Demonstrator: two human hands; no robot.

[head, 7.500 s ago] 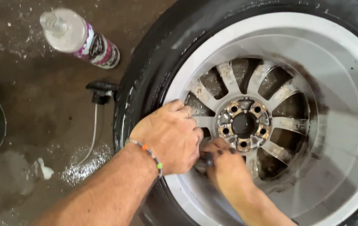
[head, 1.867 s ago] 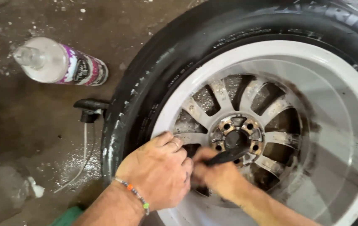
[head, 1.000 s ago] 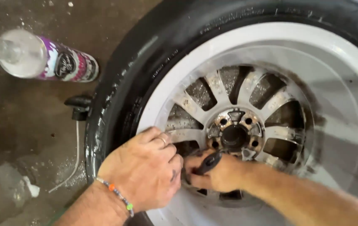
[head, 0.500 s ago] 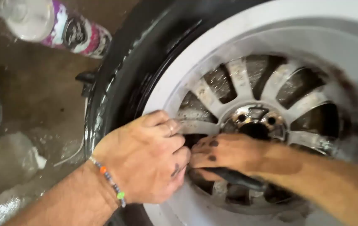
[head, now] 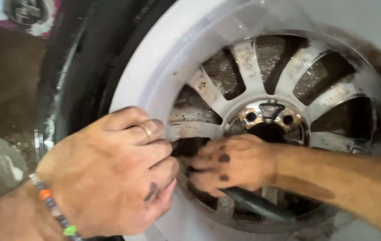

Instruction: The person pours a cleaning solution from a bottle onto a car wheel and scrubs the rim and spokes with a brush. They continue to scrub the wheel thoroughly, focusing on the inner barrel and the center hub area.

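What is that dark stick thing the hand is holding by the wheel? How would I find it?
Start at the big white wheel rim inside the black tyre, then drop to its dirty spokes below the rusty hub. There the right hand grips a black handle that pokes out low to the right. It is the only smooth, dark, rod-shaped thing among pale, grimy spokes.

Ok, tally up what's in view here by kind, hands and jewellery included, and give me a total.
Hands: 2, the left hand on the rim, the right hand gripping the tool
Wheels with tyre: 1, the wheel
Dark-handled tools: 1, the tool
Bottles: 1, the bottle, mostly cut off
Rings: 1, the ring
Beaded bracelets: 1, the bracelet
Total: 7
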